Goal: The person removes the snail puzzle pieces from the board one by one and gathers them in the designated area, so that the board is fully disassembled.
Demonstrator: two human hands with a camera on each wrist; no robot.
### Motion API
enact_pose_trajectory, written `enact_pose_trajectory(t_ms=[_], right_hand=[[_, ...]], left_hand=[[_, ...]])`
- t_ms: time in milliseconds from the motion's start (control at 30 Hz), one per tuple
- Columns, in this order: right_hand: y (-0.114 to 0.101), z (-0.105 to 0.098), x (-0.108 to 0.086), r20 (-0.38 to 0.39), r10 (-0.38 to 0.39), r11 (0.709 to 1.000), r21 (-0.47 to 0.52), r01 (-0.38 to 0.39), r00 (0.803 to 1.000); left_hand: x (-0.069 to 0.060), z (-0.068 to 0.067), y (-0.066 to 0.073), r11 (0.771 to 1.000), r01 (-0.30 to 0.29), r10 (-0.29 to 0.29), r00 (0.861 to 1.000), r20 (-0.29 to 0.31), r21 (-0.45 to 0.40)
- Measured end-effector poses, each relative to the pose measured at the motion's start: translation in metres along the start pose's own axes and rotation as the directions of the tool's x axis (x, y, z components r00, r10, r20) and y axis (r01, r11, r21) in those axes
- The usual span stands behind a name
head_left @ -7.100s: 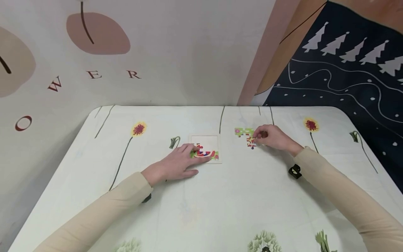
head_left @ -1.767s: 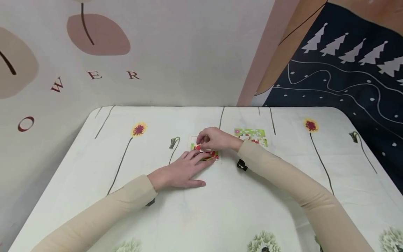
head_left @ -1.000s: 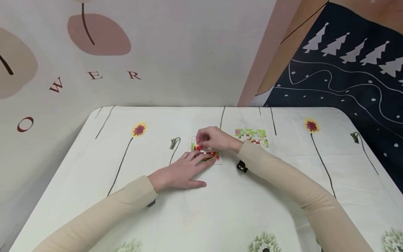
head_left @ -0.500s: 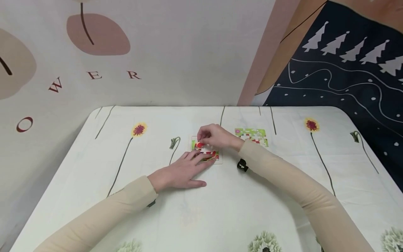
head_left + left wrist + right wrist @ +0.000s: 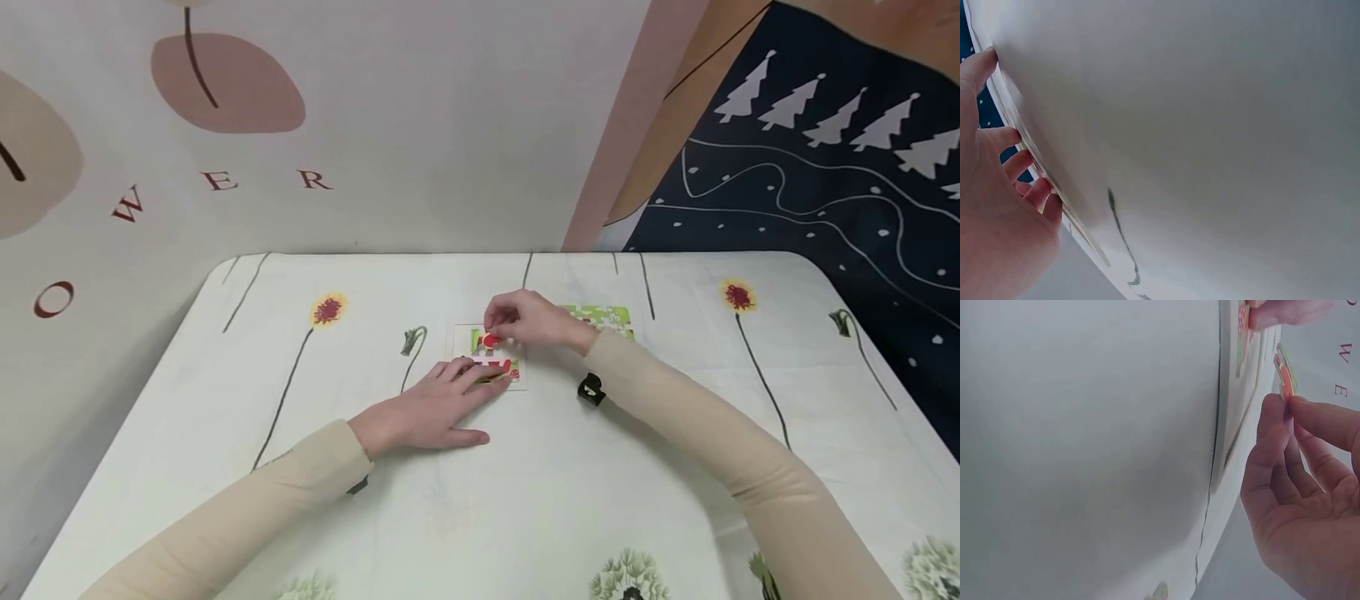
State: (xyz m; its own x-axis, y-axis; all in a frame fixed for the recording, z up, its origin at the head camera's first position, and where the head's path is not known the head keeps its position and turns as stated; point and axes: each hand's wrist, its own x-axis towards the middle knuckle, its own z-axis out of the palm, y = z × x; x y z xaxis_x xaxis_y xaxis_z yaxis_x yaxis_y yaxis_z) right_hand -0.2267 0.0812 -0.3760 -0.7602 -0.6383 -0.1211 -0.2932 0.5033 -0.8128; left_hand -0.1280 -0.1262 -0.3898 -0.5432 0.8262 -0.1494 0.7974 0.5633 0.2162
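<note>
My right hand (image 5: 528,319) pinches a small green and red jigsaw piece (image 5: 486,341) between thumb and fingertips. In the right wrist view the jigsaw piece (image 5: 1287,378) is held on edge, apart from the puzzle board (image 5: 1230,425). Below it, in the head view, the shallow square puzzle board (image 5: 522,350) lies on the table, with pieces along its near side. My left hand (image 5: 431,410) rests with spread fingers on those near pieces, partly hiding them. The left wrist view shows the left hand (image 5: 1004,200) at the board's edge.
Right of the board lies a group of green jigsaw pieces (image 5: 600,316), partly hidden by my right forearm. The table (image 5: 480,508) has a white cloth printed with flowers. A pale wall (image 5: 420,167) rises behind its far edge.
The right hand went from the loose pieces on the right to the board. In the last second it has risen and shifted right with the jigsaw piece. The left hand stays on the board.
</note>
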Motion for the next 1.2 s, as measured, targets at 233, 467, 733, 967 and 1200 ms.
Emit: enact_pose_trajectory(t_ms=[233,467,733,967,1200], right_hand=[[0.004,-0.010,-0.008,-0.020,-0.027,1.000,-0.007,0.027,0.999],[0.005,-0.020,-0.016,-0.038,-0.044,0.999,-0.027,0.043,0.998],[0.005,-0.027,-0.023,-0.040,-0.051,0.999,-0.021,0.050,0.998],[0.010,-0.033,-0.029,-0.046,-0.051,0.999,-0.008,0.050,0.998],[0.014,-0.038,-0.036,-0.056,-0.056,0.998,0.007,0.056,0.997]], left_hand=[[-0.001,0.000,-0.001,1.000,0.000,0.000,1.000,0.002,-0.018],[0.000,0.000,0.000,0.999,0.009,-0.008,1.000,0.009,-0.031],[-0.001,0.001,-0.001,0.999,0.014,-0.013,1.000,0.002,-0.053],[-0.001,0.001,-0.002,0.998,0.012,-0.013,1.000,-0.023,-0.063],[0.001,0.001,-0.002,0.998,0.009,-0.010,1.000,-0.021,-0.064]])
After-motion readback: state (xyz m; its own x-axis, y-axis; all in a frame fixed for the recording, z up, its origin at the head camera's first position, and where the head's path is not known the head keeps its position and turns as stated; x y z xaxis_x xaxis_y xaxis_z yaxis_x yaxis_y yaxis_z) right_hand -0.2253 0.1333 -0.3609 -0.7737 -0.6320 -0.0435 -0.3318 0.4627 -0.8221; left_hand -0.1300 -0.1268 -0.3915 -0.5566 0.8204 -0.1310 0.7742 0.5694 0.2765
